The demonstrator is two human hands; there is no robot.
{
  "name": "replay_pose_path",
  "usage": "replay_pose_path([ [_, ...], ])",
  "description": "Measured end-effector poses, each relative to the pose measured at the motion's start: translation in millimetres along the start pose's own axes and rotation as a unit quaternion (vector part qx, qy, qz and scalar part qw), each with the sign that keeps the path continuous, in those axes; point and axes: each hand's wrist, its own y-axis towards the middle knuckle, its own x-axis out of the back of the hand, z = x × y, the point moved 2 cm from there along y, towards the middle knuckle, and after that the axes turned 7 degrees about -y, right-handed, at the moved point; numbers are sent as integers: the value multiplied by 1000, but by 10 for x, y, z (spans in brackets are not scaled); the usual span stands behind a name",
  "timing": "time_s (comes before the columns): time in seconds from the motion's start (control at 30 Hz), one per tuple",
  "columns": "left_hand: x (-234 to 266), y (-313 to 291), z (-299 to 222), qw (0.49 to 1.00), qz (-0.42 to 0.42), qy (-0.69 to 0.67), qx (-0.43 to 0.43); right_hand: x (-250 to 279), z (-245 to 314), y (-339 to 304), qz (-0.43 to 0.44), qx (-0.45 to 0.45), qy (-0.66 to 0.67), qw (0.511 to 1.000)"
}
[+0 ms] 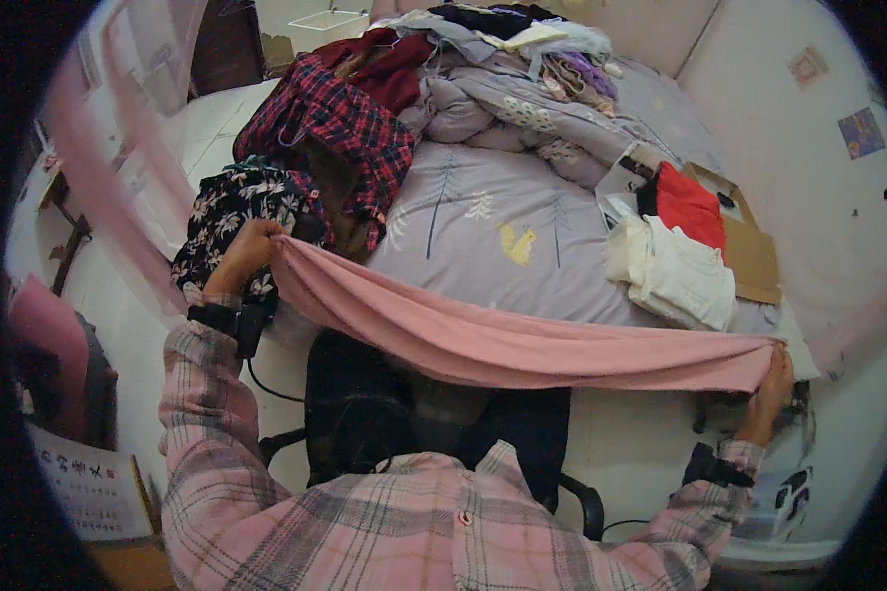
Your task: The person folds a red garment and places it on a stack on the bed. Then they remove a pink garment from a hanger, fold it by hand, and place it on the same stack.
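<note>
I have a long pink cloth (522, 340) stretched out between both hands, held up in front of me over the near edge of the bed (493, 231). It is a soft, matte, salmon-pink fabric, gathered into lengthwise folds so it reads as a broad band rather than a flat sheet; it sags a little in the middle and narrows toward each end where it is bunched. My left hand (244, 251) is clenched on the left end, fingers curled over the bunched edge, just beside a dark floral-print garment (237, 212). My right hand (774, 379) grips the right end in the same pinched way, low at the bed's near right corner. Both sleeves are pink plaid, and each wrist carries a dark band. Beyond the cloth, the bed is covered in a lilac sheet printed with trees and a small yellow animal. A red plaid shirt (330, 123) lies at the far left of the bed, touching the floral garment, with a heap of mixed clothes (522, 69) behind it. To the right sit a folded white garment (675, 276) and a folded red one (688, 207), stacked close together against a brown cardboard piece (754, 256). Below the cloth I see a dark chair (365, 414).
</note>
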Motion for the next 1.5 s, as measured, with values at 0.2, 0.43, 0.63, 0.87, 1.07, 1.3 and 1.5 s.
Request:
replay_pose_path([
  [0.2, 278, 101, -155, 976, -49, -211, 23, -212, -5, 148, 17, 17, 30, 999],
  [0.43, 929, -282, -79, 962, -174, -177, -112, -369, -128, 351, 38, 15, 78, 996],
  [0.63, 1483, -740, 204, 954, -286, -29, -79, -781, -119, 587, -1, 69, -75, 995],
  [0.87, 1612, -1004, 814, 951, -297, -87, -12, -1834, 63, 545, 67, 87, -102, 989],
  [1.07, 1588, -1123, 949, 942, -268, -199, 3, -2514, 338, 584, 107, 101, -111, 983],
  [1.3, 1654, -1286, 906, 914, -224, -339, -8, -2626, 455, 622, 145, 100, -71, 982],
  [1.5, 1504, -1315, 1378, 853, -135, -491, 109, -3147, 544, 1120, 134, 31, 68, 988],
])
